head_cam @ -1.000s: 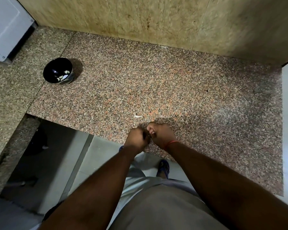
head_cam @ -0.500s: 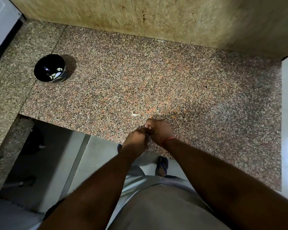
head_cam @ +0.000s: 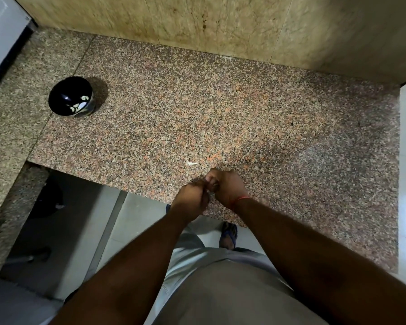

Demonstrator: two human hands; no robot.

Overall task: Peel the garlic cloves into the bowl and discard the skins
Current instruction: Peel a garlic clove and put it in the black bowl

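Here the left hand point(head_cam: 192, 199) and right hand point(head_cam: 226, 187) meet knuckle to knuckle at the near edge of the speckled granite counter point(head_cam: 220, 118), fingers curled and pinching something small between them, presumably a garlic clove, though it is hidden. Such a clove is probably light, firm and slick once bared, its skin papery; best nipped at the tip. A pale skin scrap point(head_cam: 192, 163) lies just beyond. The black bowl point(head_cam: 69, 96) sits well apart, far left, beneath a beige tiled wall point(head_cam: 197, 22).

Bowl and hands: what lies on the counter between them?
In the head view, only bare granite counter lies between the bowl and the hands; one pale skin scrap sits just beyond the knuckles.
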